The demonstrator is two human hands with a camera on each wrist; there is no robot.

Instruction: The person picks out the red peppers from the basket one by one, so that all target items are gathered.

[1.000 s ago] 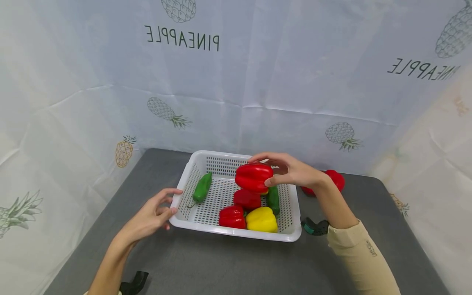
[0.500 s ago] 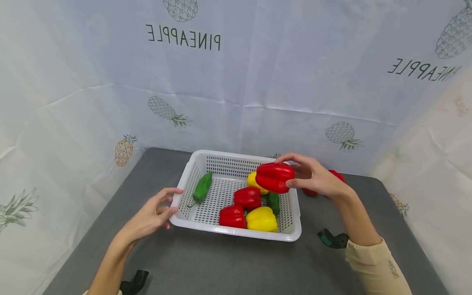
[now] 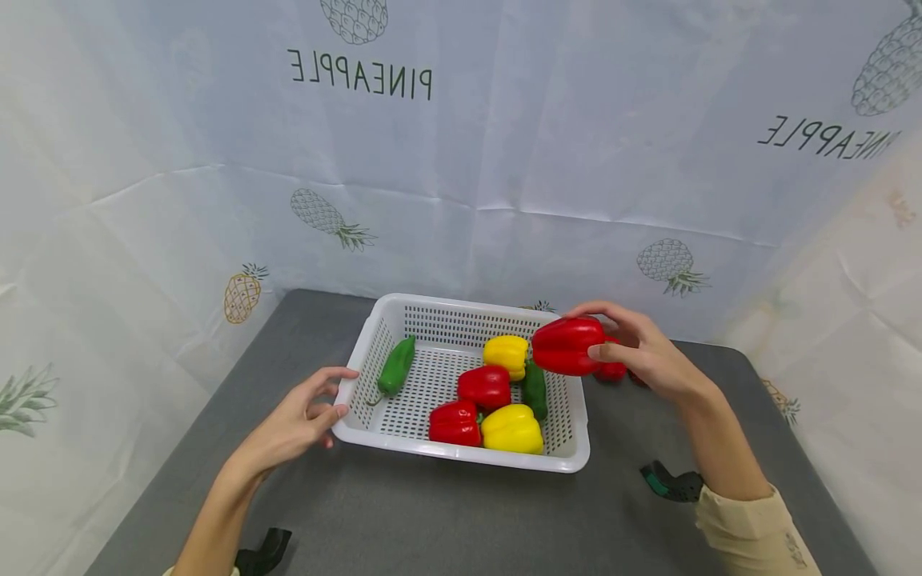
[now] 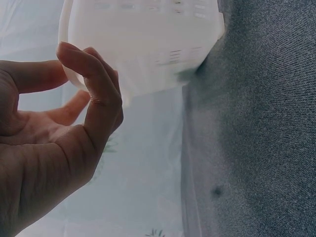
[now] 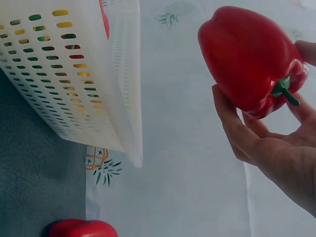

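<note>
My right hand (image 3: 651,356) grips a glossy red bell pepper (image 3: 565,346), held up over the right end of a white perforated basket. In the right wrist view this bell pepper (image 5: 249,57) shows its green stem towards the palm, well above the basket wall (image 5: 54,54). At the other end, my left hand (image 3: 295,416) pinches the basket's rim (image 3: 344,400) between thumb and fingers; the left wrist view shows the fingers (image 4: 101,94) curled at the rim. Inside lie a green chili pepper (image 3: 396,366), two red bell peppers (image 3: 484,387), two yellow bell peppers (image 3: 513,429) and an elongated green vegetable (image 3: 535,390).
On the grey table (image 3: 461,520), right of the basket, lies more red produce (image 3: 611,370), partly hidden behind my right hand. Black curved pieces (image 3: 673,482) sit at both wrists. A pineapple-print cloth (image 3: 461,160) hangs behind and along the sides.
My right hand has carried the red bell pepper rightwards, from above the basket's middle to its right end, uncovering the rear yellow bell pepper. The left hand has stayed at the rim.
</note>
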